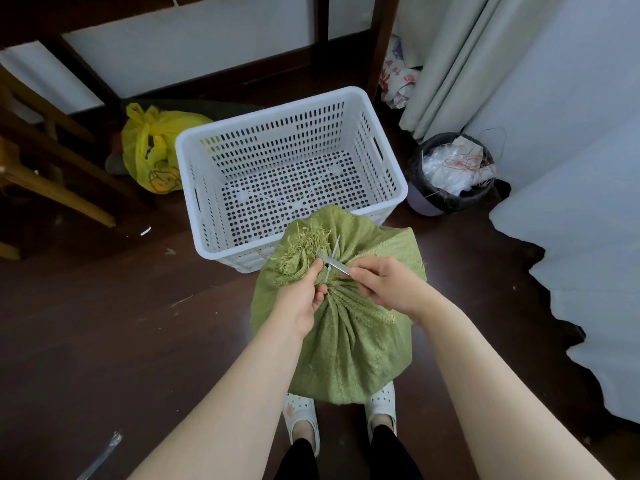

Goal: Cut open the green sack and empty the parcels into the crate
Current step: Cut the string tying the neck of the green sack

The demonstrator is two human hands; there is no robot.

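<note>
A green woven sack (346, 348) stands upright on the dark floor in front of my feet, its neck bunched and tied with a pale tie (335, 247). My left hand (304, 296) grips the gathered neck just below the frayed top. My right hand (384, 284) holds a small metal blade (334, 265) whose tip lies against the tie at the neck. Behind the sack stands a white perforated plastic crate (277, 133), with nothing inside. The parcels are hidden within the sack.
A yellow plastic bag (152, 150) lies left of the crate beside wooden chair legs (59, 192). A black-lined waste bin (450, 174) full of scraps stands at the right, near pale curtains (467, 64) and a white sheet (588, 254). Dark furniture legs rise behind the crate.
</note>
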